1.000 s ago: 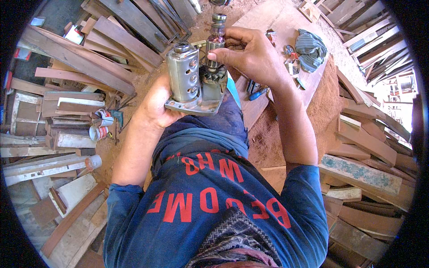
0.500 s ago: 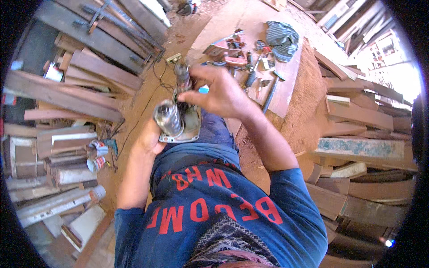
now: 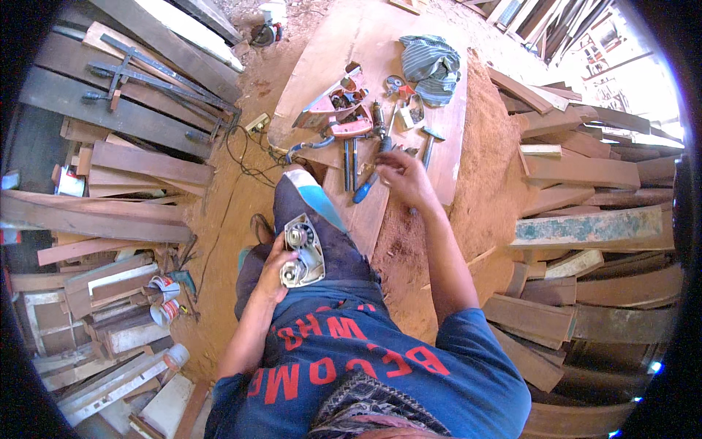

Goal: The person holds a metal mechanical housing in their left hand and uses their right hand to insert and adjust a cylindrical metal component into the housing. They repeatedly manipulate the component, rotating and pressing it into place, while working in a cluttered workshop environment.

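Observation:
My left hand (image 3: 276, 274) grips a light metal gear housing (image 3: 314, 262) over my lap. Two round openings show in it, with metal parts inside. My right hand (image 3: 406, 179) is stretched out over the near edge of a wooden board (image 3: 439, 179), beside several hand tools. Its fingers are partly bent and apart, and I see nothing held in them. Closest to it are a blue-handled tool (image 3: 363, 189) and a hammer (image 3: 431, 139). Left of these lie two dark rods (image 3: 349, 164) and an opened red power tool casing (image 3: 333, 110).
A striped cloth (image 3: 431, 66) and a small white box (image 3: 412, 113) lie farther back on the board. Timber stacks rise at left (image 3: 146, 161) and right (image 3: 585, 175). A black cord (image 3: 238, 150) loops over the dusty ground near clamps (image 3: 121, 73). Sawdust (image 3: 490, 139) borders the board.
My right hand has left the metal parts and moved right, out over the tools. The housing in my left hand has turned and come lower, toward my lap; the view has shifted too.

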### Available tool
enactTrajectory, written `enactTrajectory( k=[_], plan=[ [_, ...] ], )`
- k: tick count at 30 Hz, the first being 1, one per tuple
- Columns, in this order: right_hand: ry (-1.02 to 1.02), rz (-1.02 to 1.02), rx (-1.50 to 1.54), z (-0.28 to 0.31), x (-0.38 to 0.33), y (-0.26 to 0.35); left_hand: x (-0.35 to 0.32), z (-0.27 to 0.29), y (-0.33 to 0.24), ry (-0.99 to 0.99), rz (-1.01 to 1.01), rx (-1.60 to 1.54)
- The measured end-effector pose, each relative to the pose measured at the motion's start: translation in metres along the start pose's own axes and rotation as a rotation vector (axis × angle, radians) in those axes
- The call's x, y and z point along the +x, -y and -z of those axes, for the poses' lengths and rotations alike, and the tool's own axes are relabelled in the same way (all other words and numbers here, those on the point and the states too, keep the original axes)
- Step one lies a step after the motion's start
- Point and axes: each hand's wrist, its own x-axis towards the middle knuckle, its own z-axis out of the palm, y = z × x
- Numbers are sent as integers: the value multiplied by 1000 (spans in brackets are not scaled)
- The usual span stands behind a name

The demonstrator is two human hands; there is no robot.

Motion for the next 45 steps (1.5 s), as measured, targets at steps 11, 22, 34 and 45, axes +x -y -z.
enactTrajectory(
  k=[11,22,34,45],
  plan=[
    [-440,-53,-549,83,251,-105,23,26,12,70,-28,173],
    [-139,-270,-957,69,339,-134,38,12,-12,15,195,139],
    [-407,-155,46,82,280,-98,39,13,-14,36,156,183],
    [-184,-443,986,-22,19,-25,23,1,-13,168,48,78]
  ],
)
